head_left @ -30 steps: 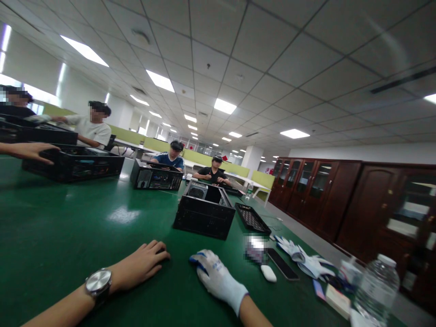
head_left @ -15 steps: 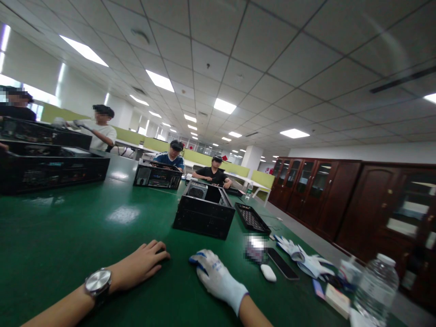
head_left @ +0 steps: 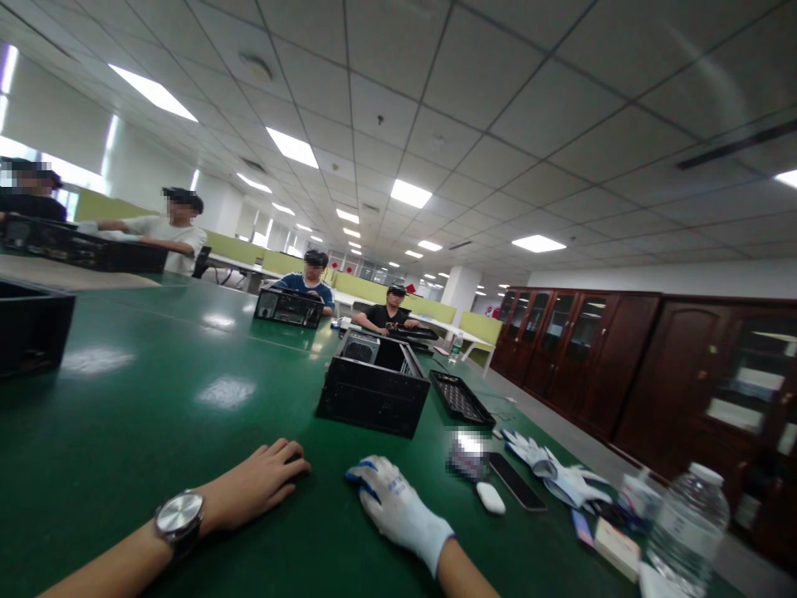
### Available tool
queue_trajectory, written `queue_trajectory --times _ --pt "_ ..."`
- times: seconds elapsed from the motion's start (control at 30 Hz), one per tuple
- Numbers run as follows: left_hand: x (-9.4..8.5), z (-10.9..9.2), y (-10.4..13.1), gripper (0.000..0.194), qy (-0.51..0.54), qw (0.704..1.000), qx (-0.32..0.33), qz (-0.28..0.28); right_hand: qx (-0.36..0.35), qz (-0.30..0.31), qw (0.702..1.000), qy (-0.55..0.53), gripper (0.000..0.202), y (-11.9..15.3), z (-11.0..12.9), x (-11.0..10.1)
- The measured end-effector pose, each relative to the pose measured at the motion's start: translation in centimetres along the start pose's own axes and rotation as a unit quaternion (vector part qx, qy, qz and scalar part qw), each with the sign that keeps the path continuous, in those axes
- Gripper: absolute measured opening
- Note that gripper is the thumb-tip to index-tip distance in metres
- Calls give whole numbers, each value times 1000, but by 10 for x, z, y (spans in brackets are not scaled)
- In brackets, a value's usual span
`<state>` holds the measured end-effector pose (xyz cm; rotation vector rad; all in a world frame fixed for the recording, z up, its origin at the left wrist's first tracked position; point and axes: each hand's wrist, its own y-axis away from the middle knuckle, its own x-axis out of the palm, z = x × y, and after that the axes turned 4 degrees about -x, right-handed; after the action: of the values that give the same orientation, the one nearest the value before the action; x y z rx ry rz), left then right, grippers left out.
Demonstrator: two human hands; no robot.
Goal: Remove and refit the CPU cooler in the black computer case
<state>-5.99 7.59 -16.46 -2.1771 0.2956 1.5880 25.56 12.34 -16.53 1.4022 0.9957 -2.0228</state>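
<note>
My left hand [head_left: 260,482] rests palm down on the green table [head_left: 168,448]. It is bare, its fingers are stretched out, and a silver-faced watch [head_left: 179,513] is on the wrist. To its right lies my right hand [head_left: 398,502] in a white work glove with blue fingertips. Its fingers are slightly bent and apart on the tabletop, and nothing shows in them. Beyond both hands stands a black computer case [head_left: 372,397] with an open top, touched by neither. A black slotted panel [head_left: 461,399] lies beside the case.
Right of my gloved hand are a white earbud case [head_left: 491,498], a phone [head_left: 515,482], spare gloves [head_left: 554,469], a small box [head_left: 616,548] and a water bottle [head_left: 688,523]. Several co-workers sit across the table with computer cases. Another black case [head_left: 31,324] is at the left edge.
My hands have not moved. The large black case on the left has shifted left, partly out of view. Across the table, co-workers' arms and a case have moved, and one person now holds a dark panel.
</note>
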Motion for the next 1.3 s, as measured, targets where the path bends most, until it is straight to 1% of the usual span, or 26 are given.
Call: queue_trajectory --times 0.37,0.6,0.73,0.93,1.3 --pt "-2 -3 0 39 -9 1000 1 9 22 23 999 -5 43 0 11 -11" --pt "2 1 -1 39 -3 1000 9 -3 18 14 1000 3 43 -1 4 -3" --pt "1 0 0 40 -15 1000 6 7 3 3 1000 9 42 -1 0 1" --pt "-2 -1 1 41 -20 1000 0 13 9 12 1000 7 43 0 1 -1" --pt "4 4 -1 40 -23 1000 5 0 14 16 1000 9 43 1 3 -2"
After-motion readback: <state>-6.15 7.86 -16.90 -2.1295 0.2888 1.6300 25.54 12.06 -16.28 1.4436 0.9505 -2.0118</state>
